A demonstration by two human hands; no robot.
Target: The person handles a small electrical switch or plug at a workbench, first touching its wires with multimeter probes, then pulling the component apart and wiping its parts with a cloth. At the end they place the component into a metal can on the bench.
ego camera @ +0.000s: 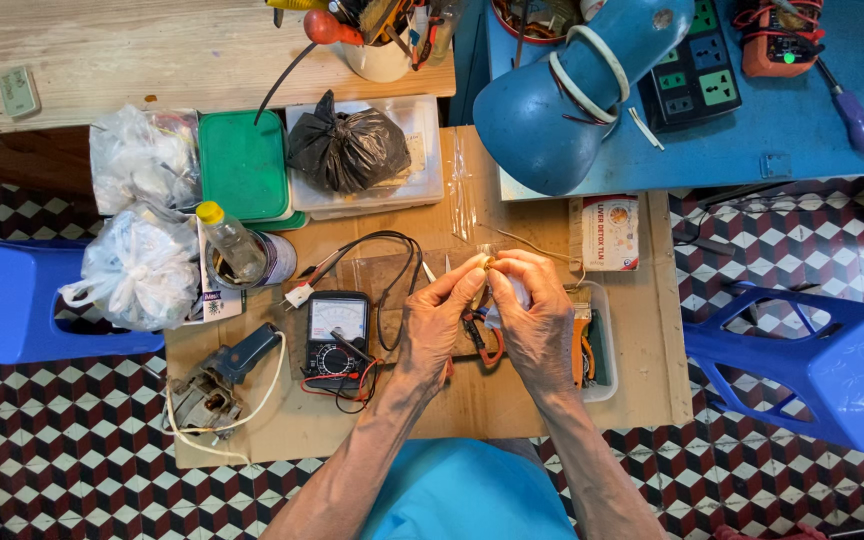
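Observation:
Both my hands meet above the middle of a cardboard-covered board (642, 380). My left hand (438, 318) and my right hand (532, 318) pinch the same tiny part (492, 264) between their fingertips; it looks brownish and is mostly hidden. My right hand also grips something small and white (496, 314). Under the hands lie orange and black wires (488, 346). A black analog multimeter (336, 336) with red and black leads sits just left of my left hand.
A small motor with a white cord (208, 392) lies front left. Behind it stand a plastic bottle (232, 242), tied white bags (138, 270), a green lid (244, 164) and a black bag in a clear tub (348, 148). A blue lamp (562, 100) hangs over the back. Blue stools (832, 370) flank the board.

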